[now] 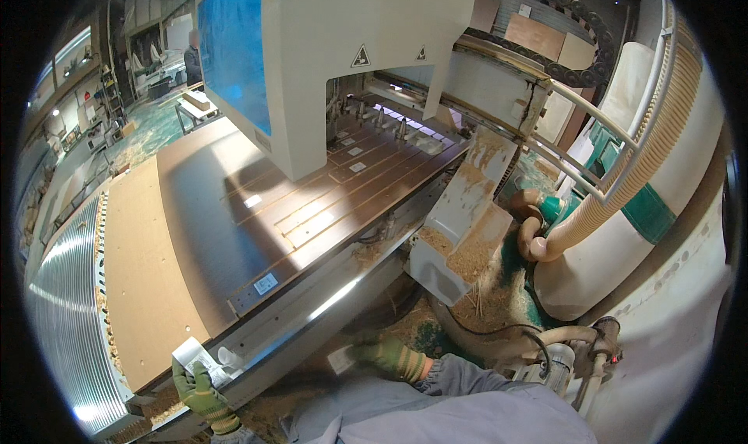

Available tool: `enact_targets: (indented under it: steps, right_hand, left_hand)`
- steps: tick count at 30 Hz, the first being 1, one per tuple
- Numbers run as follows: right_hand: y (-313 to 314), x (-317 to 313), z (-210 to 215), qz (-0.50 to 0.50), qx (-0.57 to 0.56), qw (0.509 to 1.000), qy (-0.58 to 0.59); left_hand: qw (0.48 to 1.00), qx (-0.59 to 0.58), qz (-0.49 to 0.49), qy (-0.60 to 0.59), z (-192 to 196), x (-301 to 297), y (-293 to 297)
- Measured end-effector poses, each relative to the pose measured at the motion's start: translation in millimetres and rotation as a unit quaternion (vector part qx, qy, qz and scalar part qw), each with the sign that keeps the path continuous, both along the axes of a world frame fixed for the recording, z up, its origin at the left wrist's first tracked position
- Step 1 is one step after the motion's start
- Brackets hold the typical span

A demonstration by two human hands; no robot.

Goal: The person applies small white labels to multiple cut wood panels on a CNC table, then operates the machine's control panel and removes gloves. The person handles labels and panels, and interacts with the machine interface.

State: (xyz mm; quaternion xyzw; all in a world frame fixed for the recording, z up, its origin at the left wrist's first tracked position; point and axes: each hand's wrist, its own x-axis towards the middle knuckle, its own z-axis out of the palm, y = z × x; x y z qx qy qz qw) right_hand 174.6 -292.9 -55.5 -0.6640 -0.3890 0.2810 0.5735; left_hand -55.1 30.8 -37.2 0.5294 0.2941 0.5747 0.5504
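My left hand, in a green work glove, is closed around a curling strip of white printed labels at the near left corner of the machine bed. In my gloved right hand, somewhat smeared by motion, a small white label is pinched in front of my body, right of the other hand. Beyond both hands lies a dark brown panel with pale cut grooves. One label is stuck near its close edge, and several more white labels lie farther along it.
A large white machine head with a blue window stands over the panel. A sawdust-covered chute juts out at right, near a ribbed hose. A ribbed metal roller surface is at left. Another person stands far back.
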Motion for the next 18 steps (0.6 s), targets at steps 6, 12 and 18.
enact_targets:
  steps: [6, 12, 18]
  right_hand:
    - [19, -27, -10, -0.008, 0.009, 1.0, 0.024]
    - [16, -19, 1, -0.015, -0.036, 0.997, 0.067]
    - [24, -27, 23, -0.039, -0.015, 0.96, 0.277]
  left_hand:
    - [1.0, 0.001, -0.019, -0.015, -10, -25, 16]
    - [0.999, -0.031, -0.019, -0.019, -4, -15, 12]
    - [1.0, 0.008, -0.021, -0.02, -10, -18, 18]
